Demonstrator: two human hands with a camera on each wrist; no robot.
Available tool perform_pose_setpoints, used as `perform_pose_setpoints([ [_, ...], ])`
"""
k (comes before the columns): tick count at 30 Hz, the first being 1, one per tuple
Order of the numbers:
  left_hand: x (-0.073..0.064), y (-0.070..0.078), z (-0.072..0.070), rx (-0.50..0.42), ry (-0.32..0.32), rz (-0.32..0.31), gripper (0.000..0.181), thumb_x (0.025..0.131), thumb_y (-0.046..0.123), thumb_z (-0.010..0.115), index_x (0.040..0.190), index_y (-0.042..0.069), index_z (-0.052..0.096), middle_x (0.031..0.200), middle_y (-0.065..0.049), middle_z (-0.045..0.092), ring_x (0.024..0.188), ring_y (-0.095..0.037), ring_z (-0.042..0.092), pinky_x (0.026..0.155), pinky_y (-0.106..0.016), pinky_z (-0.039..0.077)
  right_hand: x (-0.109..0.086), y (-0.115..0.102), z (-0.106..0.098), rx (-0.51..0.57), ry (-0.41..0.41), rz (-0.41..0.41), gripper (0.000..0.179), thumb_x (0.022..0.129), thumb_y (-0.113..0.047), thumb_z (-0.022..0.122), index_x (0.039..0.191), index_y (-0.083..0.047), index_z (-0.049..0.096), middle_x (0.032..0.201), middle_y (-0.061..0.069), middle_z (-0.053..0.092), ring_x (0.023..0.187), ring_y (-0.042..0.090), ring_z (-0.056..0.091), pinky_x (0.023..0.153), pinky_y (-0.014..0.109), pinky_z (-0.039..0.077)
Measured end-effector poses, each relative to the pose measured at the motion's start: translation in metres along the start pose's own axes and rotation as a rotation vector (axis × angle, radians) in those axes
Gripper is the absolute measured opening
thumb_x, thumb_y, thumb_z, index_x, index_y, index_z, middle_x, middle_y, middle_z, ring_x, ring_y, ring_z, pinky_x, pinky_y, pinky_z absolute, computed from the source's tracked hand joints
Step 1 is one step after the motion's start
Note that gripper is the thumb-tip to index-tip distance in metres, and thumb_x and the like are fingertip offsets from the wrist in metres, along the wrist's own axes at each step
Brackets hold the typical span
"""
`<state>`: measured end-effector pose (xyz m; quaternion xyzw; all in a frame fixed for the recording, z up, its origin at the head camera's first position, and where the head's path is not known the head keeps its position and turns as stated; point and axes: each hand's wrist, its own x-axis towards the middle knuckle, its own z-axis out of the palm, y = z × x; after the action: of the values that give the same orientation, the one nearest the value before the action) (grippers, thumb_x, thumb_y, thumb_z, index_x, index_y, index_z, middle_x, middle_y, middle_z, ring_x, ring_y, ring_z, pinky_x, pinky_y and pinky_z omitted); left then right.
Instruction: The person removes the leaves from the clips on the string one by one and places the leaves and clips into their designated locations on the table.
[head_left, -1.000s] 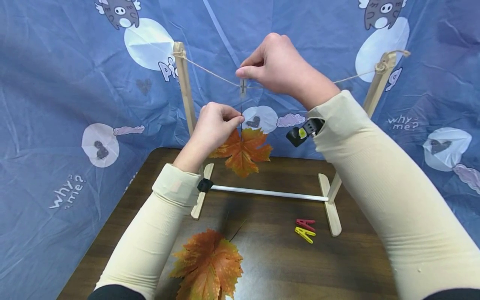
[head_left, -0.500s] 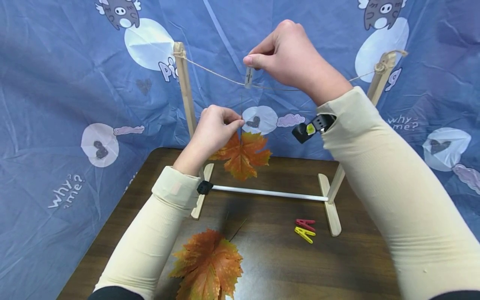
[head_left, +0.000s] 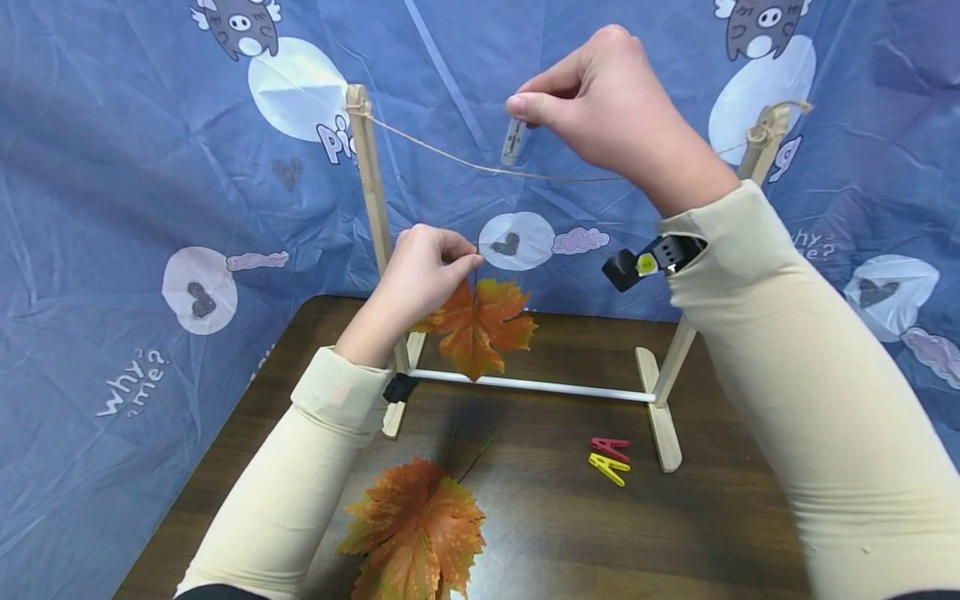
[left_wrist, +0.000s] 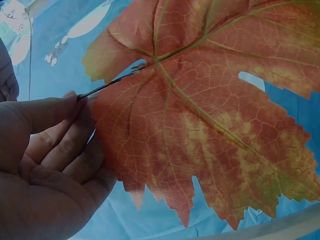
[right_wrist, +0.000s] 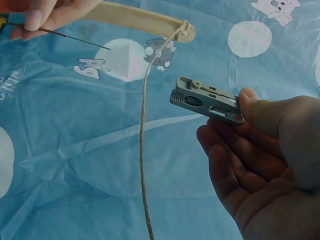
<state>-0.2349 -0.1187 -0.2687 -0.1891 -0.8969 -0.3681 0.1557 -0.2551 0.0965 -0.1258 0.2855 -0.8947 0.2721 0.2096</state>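
My left hand pinches the thin stem of an orange and yellow artificial maple leaf, which hangs below the fingertips. The leaf's veined face fills much of the left wrist view. Higher up, my right hand holds a grey clothespin by one end between thumb and fingers. In the right wrist view the clothespin is apart from the twine line. The upper end of the leaf's stem points free, touching neither the line nor the clothespin.
Wooden posts with a white crossbar carry the twine. A second maple leaf lies on the brown table at the front. Red and yellow clothespins lie by the stand's right foot.
The clothespin has come off the twine as my right hand moved up and to the right. My left hand has lowered slightly with the leaf.
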Motion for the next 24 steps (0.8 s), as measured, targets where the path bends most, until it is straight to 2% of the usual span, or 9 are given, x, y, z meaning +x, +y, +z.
perform_pose_setpoints([
  [6,-0.009,-0.002,-0.001,0.005,-0.029,0.013,0.012,0.095,0.011,0.074,0.089,0.002,0.079,0.082,-0.004,0.074,0.072,-0.018,0.064,0.066,-0.034,0.047,-0.01,0.004,-0.005,0.049,0.017,0.041,0.029,0.098,-0.04,0.069,0.109,-0.017,0.081,0.104,0.001,0.076,0.065,0.016,0.049,0.061,0.03,0.033],
  [11,-0.018,-0.004,-0.003,-0.008,-0.054,0.007,0.011,0.095,0.01,0.073,0.09,0.002,0.079,0.084,-0.005,0.074,0.072,-0.018,0.064,0.064,-0.034,0.047,-0.019,0.005,-0.008,0.078,0.036,0.042,0.028,0.097,-0.038,0.07,0.109,-0.016,0.081,0.104,0.003,0.076,0.066,0.016,0.052,0.059,0.029,0.032],
  [20,-0.035,-0.004,-0.007,0.02,-0.074,0.011,0.011,0.094,0.01,0.074,0.086,0.005,0.079,0.077,-0.001,0.073,0.077,-0.017,0.065,0.071,-0.036,0.048,-0.041,0.003,-0.013,0.11,0.072,-0.024,0.027,0.098,-0.035,0.07,0.108,-0.012,0.081,0.097,0.002,0.076,0.067,0.016,0.057,0.058,0.029,0.035],
  [24,-0.041,-0.004,-0.008,0.011,-0.085,0.003,0.011,0.094,0.01,0.074,0.085,0.006,0.078,0.076,0.001,0.072,0.075,-0.016,0.065,0.067,-0.035,0.047,-0.049,0.003,-0.014,0.126,0.083,-0.05,0.027,0.096,-0.032,0.072,0.107,-0.008,0.081,0.097,0.003,0.076,0.074,0.011,0.064,0.061,0.024,0.042],
])
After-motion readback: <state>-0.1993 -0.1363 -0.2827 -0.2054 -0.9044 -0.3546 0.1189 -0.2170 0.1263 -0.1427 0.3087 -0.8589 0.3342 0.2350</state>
